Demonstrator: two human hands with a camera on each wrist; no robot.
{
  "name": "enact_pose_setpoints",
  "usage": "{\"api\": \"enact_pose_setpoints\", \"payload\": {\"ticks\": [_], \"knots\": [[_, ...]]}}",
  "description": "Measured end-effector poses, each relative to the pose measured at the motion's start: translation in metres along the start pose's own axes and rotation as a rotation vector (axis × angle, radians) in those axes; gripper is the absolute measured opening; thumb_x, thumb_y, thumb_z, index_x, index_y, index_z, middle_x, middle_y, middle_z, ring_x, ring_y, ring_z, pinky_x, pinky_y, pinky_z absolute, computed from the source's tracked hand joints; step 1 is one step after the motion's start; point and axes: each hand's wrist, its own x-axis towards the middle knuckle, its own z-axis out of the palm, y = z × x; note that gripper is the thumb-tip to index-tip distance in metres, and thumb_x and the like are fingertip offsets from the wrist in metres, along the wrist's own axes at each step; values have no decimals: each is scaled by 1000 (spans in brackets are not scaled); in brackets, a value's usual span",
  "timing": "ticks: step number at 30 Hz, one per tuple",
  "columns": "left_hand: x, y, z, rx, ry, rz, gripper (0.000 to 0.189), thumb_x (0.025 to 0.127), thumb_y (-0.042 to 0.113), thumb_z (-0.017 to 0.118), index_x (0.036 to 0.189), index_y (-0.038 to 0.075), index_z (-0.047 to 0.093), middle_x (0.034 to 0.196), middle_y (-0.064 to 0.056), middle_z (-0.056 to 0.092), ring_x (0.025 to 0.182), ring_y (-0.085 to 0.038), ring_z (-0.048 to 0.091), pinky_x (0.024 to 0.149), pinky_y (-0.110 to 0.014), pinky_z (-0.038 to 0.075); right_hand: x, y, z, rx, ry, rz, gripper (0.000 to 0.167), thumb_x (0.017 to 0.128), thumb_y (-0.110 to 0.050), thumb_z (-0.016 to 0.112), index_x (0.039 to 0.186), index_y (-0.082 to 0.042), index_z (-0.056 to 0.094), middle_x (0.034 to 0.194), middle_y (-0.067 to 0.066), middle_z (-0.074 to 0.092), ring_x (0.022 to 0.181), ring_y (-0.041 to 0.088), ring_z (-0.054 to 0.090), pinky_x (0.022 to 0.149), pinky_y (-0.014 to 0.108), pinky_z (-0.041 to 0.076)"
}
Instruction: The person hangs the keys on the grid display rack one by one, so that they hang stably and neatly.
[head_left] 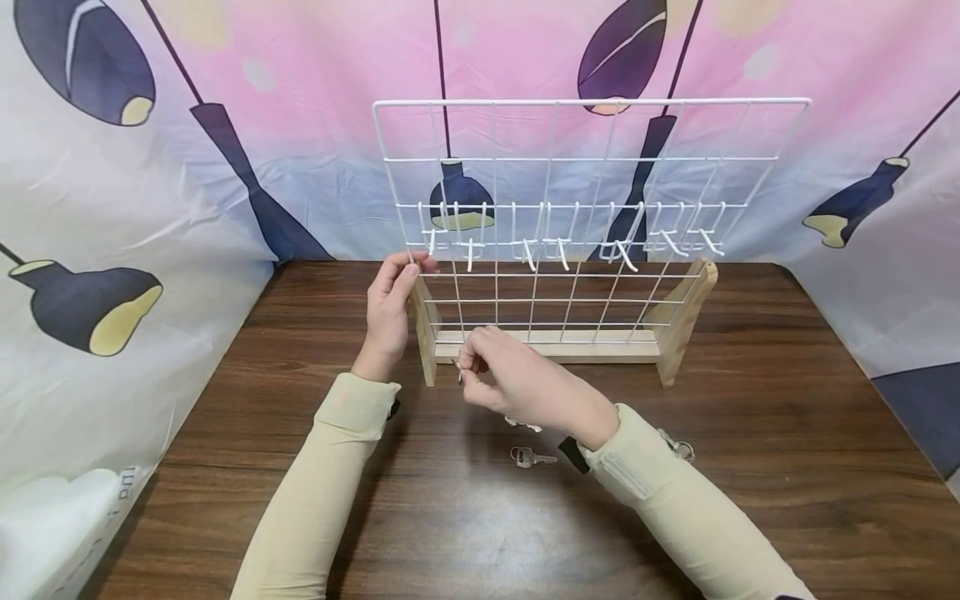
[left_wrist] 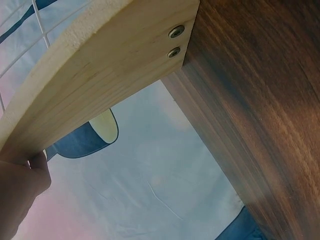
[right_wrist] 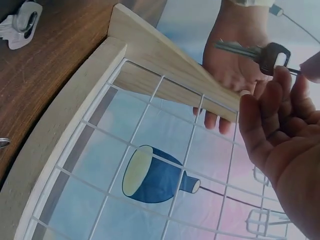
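A white wire grid rack [head_left: 592,101] stands upright on a wooden base, with several white hooks [head_left: 527,254] hung in a row across it. My left hand [head_left: 390,304] grips the upper end of the rack's left wooden side piece [left_wrist: 100,65], thumb in front and fingertips behind. In front of the lower left of the grid, my right hand [head_left: 517,379] pinches a small ring with a metal key [right_wrist: 265,56] on it. The key's toothed blade points away from the fingertips in the right wrist view. The hooks carry nothing.
On the brown wooden table [head_left: 300,350], one key [head_left: 525,457] lies in front of the rack. Another key [head_left: 531,427] shows partly below my right hand, and a further key with its ring [head_left: 682,450] lies beside the right sleeve. A printed cloth [head_left: 315,100] hangs behind.
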Motion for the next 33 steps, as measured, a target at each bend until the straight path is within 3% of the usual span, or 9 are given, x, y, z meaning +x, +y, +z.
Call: {"api": "enact_pose_setpoints", "payload": {"ticks": [5,10,17,21,24,27,30,33], "knots": [[0,0,0,-8,1,-11,22,101,5,45,110,-10,57,100,-9,66,100,-32,60,94,-35,44,4,1,-2,67,54,-5,9,85,-5,56,91,-11,51,89,-3,48,87,9,48,76,21,45],[0,0,0,5,1,-8,24,102,5,44,111,-15,54,100,-9,66,99,-30,60,94,-32,44,11,3,-1,77,144,-46,6,86,-6,55,91,-9,53,90,-2,51,89,9,50,79,20,46],[-1,0,0,16,2,-7,25,101,5,45,113,-16,53,103,-20,64,98,-22,62,93,-32,45,19,7,3,101,252,-93,6,90,-3,54,94,-7,56,93,-1,56,92,10,55,84,22,49],[-1,0,-1,27,4,-9,26,101,6,45,113,-16,53,102,-14,65,99,-25,61,92,-30,45,23,9,7,124,313,-80,5,92,-3,55,95,-5,59,92,0,58,89,10,56,81,22,50],[-1,0,-1,33,6,-14,27,101,7,45,113,-16,53,101,-9,66,101,-30,60,92,-30,45,25,7,8,181,345,-6,4,93,-5,59,95,-5,62,90,0,62,84,9,58,77,23,50],[-1,0,-1,37,5,-20,27,101,7,46,114,-16,53,101,-7,66,101,-30,60,91,-30,45,27,3,7,283,358,124,4,93,-9,63,95,-7,66,87,-2,65,77,9,59,71,25,51],[-1,1,0,32,6,-25,27,101,7,45,114,-16,52,102,-8,66,101,-28,60,91,-30,45,30,-1,5,410,364,253,6,93,-12,65,95,-8,69,85,-2,67,74,11,59,66,27,49],[-1,1,0,30,7,-27,27,101,8,45,114,-15,52,103,-13,65,100,-26,61,90,-29,45,33,-3,4,522,380,330,9,91,-14,68,95,-6,70,87,2,69,74,13,60,66,26,49]]}}
